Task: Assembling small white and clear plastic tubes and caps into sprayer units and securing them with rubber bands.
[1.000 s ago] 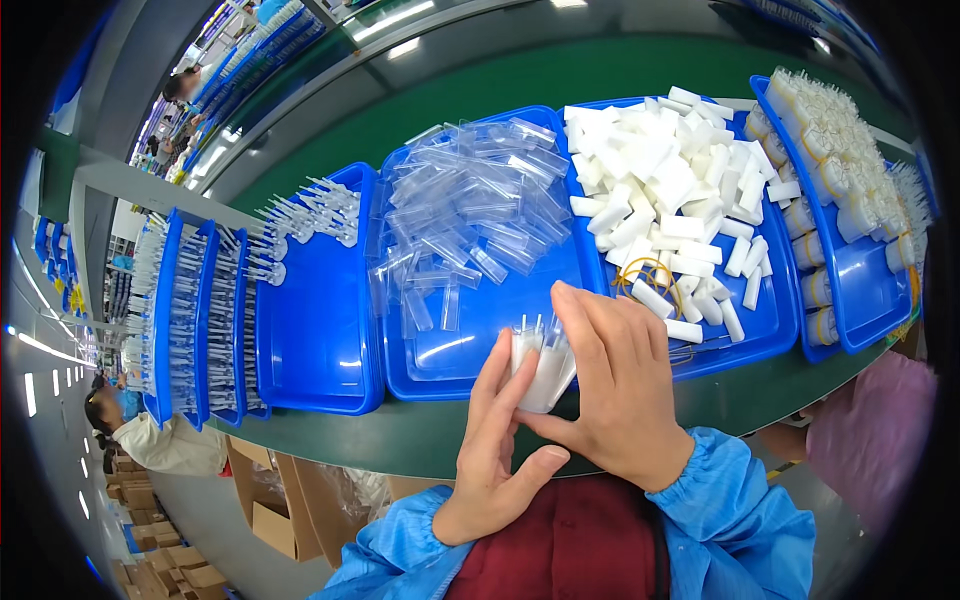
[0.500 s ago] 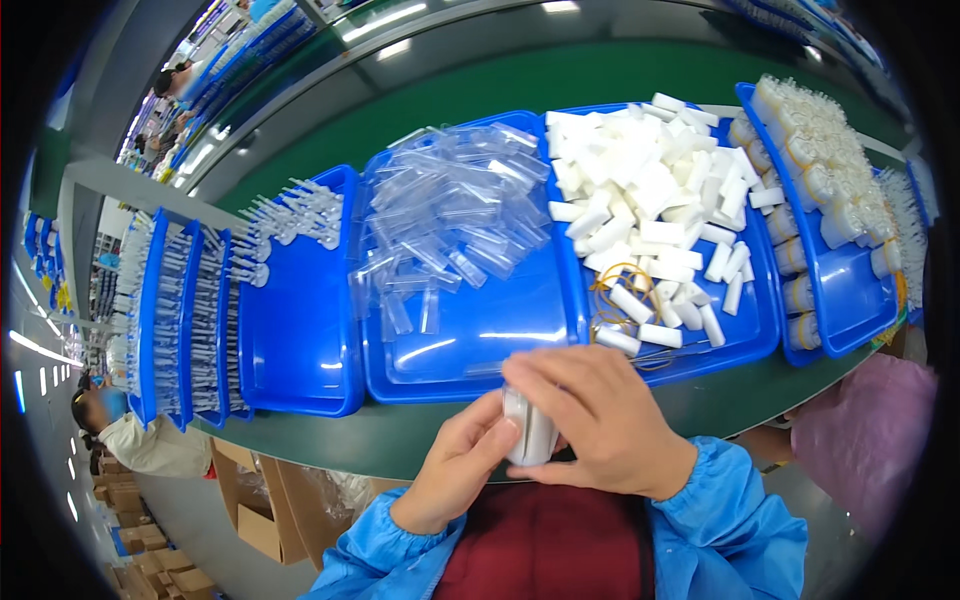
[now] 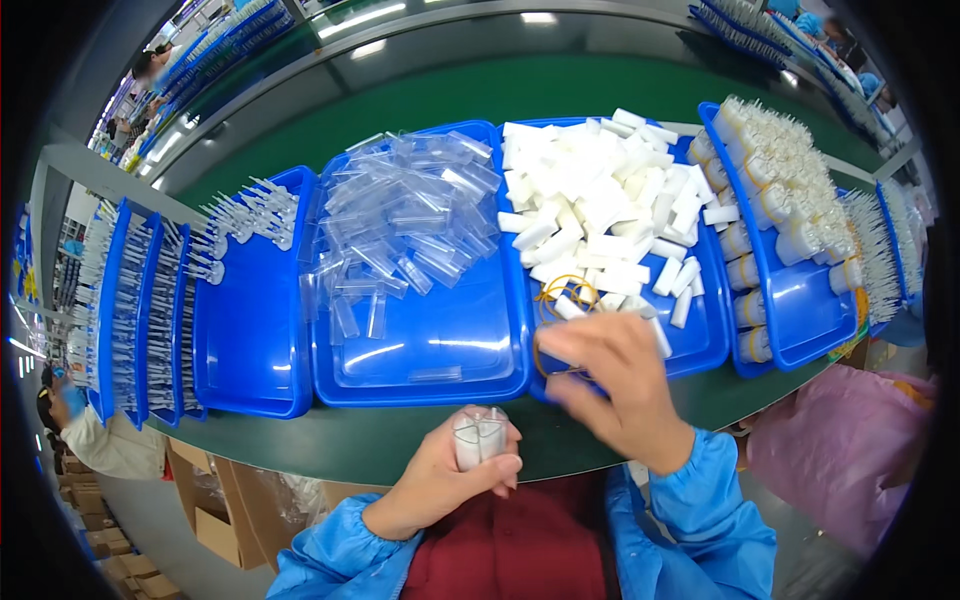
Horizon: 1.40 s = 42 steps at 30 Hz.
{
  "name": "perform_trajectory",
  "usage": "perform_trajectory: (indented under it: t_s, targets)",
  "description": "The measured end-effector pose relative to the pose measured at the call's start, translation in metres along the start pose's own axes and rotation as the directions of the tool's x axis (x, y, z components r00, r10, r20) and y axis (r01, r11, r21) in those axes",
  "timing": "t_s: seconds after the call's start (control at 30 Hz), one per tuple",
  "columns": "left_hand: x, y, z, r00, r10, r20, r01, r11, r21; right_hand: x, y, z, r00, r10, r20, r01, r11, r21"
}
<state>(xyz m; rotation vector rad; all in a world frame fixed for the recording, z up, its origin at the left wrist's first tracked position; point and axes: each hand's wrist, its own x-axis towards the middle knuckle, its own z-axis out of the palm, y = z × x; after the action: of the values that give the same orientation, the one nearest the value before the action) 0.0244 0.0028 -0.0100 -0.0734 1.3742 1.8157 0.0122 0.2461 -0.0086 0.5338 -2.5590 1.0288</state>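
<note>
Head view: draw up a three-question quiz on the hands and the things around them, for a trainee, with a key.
1. Choose one. The left hand holds: A, a cardboard box; B, white pieces in clear plastic; C, nothing.
2. True or false: the clear plastic pieces lie directly left of the loose white blocks.
3. What colour are the thin bands near the right hand?

Key: 1, B. 2, true. 3, yellow.
</note>
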Motion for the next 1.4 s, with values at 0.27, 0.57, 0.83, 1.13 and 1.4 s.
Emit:
perform_trajectory:
  t_s: [0.27, 0.57, 0.83, 1.13, 1.4]
  targets:
    - [0.015, 0.010, 0.014, 0.898, 0.440, 0.027, -0.415, 0.824, 0.387, 0.039, 0.034, 0.020, 0.995, -0.073, 0.063, 0.094, 0.881, -0.463]
    - [0.011, 0.012, 0.001, 0.911, 0.410, -0.056, -0.342, 0.823, 0.453, 0.038, 0.023, -0.009, 0.980, 0.066, -0.186, -0.106, 0.971, -0.213]
    - [0.034, 0.030, 0.010, 0.833, 0.508, -0.218, -0.397, 0.825, 0.403, 0.037, 0.000, -0.014, 0.857, 0.480, -0.188, -0.348, 0.807, 0.477]
    - [0.047, 0.040, 0.030, 0.888, 0.460, 0.007, -0.459, 0.887, -0.040, 0.015, -0.035, -0.016, 0.897, 0.440, 0.052, -0.198, 0.292, 0.936]
    - [0.041, 0.043, 0.025, 0.938, 0.195, 0.287, -0.194, 0.980, -0.032, 0.013, -0.022, -0.015, 0.997, 0.038, -0.065, -0.011, 0.924, 0.383]
